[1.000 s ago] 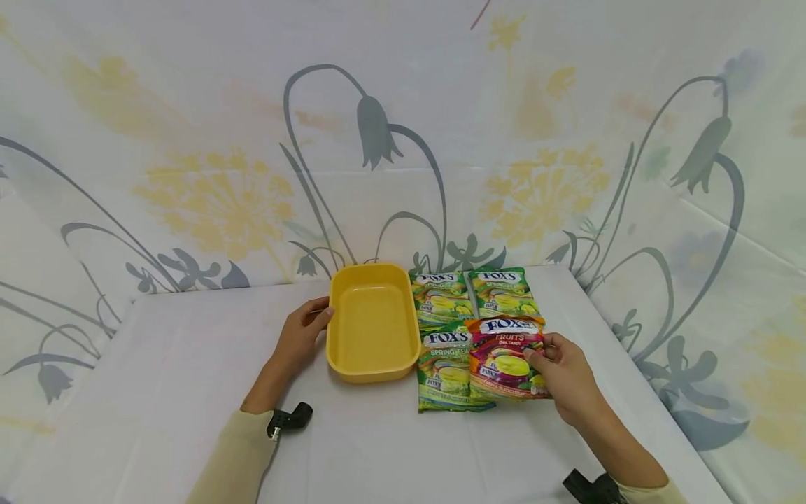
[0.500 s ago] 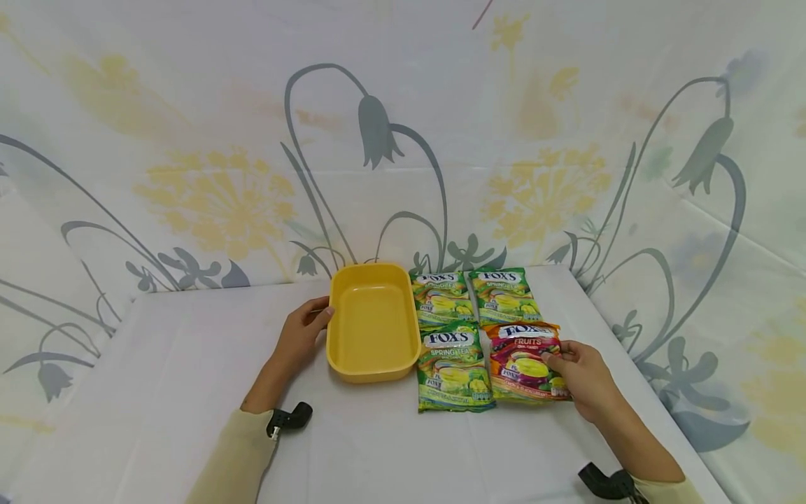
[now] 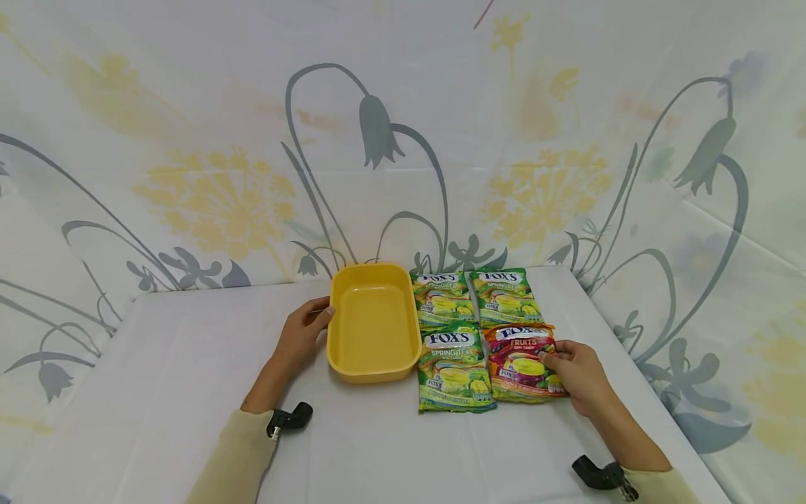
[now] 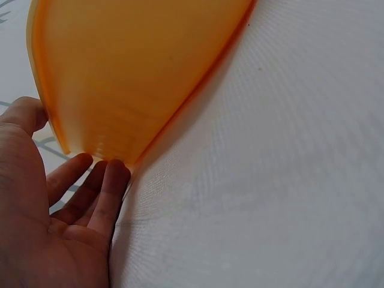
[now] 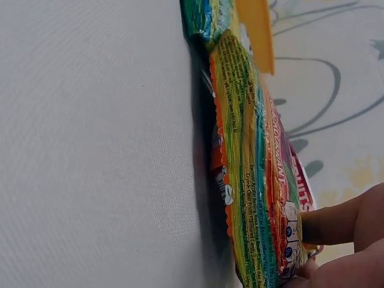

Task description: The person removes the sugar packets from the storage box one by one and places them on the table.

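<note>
An empty yellow plastic tray [image 3: 373,329] sits on the white table. My left hand [image 3: 317,322] rests against its left wall; in the left wrist view the straight fingers [image 4: 102,186] touch the foot of the tray [image 4: 138,72]. Right of the tray lie three green Fox's candy bags, two at the back [image 3: 443,297] [image 3: 506,294] and one in front [image 3: 453,367]. My right hand [image 3: 557,360] pinches the right edge of a red Fox's Fruits bag [image 3: 519,360], which lies beside the front green bag. The right wrist view shows that bag [image 5: 255,180] edge-on, a finger [image 5: 336,225] on it.
The white table [image 3: 189,364] is backed and flanked by a flowered cloth [image 3: 220,175]. The table's right edge [image 3: 630,350] runs close to my right hand. Black wrist cameras [image 3: 288,418] [image 3: 598,476] sit on both cream sleeves.
My right hand has carried the red Fruits bag to the right, off the front green bag, and down flat beside it. My left hand and the tray have not moved.
</note>
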`<state>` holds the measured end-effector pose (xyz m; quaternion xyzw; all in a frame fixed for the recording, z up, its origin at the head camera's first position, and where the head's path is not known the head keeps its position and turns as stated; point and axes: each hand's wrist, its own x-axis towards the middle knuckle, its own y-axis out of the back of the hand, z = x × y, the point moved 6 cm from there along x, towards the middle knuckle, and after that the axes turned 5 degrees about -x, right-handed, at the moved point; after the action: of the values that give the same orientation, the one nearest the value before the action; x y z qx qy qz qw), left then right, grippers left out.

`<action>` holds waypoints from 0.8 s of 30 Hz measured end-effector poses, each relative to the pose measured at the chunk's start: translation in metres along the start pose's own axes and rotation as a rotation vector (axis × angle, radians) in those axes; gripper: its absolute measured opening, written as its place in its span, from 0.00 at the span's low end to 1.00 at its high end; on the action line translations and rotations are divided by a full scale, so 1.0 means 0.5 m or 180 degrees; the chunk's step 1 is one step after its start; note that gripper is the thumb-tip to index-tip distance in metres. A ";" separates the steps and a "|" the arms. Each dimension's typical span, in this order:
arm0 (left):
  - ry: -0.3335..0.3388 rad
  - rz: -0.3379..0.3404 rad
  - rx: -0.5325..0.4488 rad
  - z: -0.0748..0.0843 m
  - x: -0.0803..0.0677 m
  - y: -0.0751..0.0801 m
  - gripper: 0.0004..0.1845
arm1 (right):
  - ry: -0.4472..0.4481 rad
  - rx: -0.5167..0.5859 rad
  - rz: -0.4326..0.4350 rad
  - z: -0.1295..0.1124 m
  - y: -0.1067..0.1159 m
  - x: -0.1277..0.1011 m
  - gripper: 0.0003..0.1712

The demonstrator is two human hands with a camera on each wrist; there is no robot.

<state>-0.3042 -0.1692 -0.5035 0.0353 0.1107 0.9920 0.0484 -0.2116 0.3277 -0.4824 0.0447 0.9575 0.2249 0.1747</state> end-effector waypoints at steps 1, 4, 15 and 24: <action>-0.0001 -0.0003 -0.0001 0.000 0.000 0.000 0.29 | 0.0002 -0.0002 0.0022 0.001 -0.001 0.002 0.32; 0.0001 -0.0006 0.0004 -0.001 0.000 0.000 0.29 | 0.0018 -0.0031 0.0047 0.003 -0.004 0.003 0.33; -0.0002 0.0028 0.0010 0.000 -0.001 0.004 0.28 | 0.0212 -0.0993 0.0221 -0.017 0.006 -0.006 0.35; -0.0002 -0.0013 0.0188 0.003 -0.007 0.018 0.32 | 0.0718 -0.1719 0.0471 -0.049 0.013 -0.023 0.32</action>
<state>-0.3012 -0.1781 -0.5001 0.0368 0.1400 0.9882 0.0494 -0.2096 0.3215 -0.4556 0.0410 0.8706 0.4872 0.0559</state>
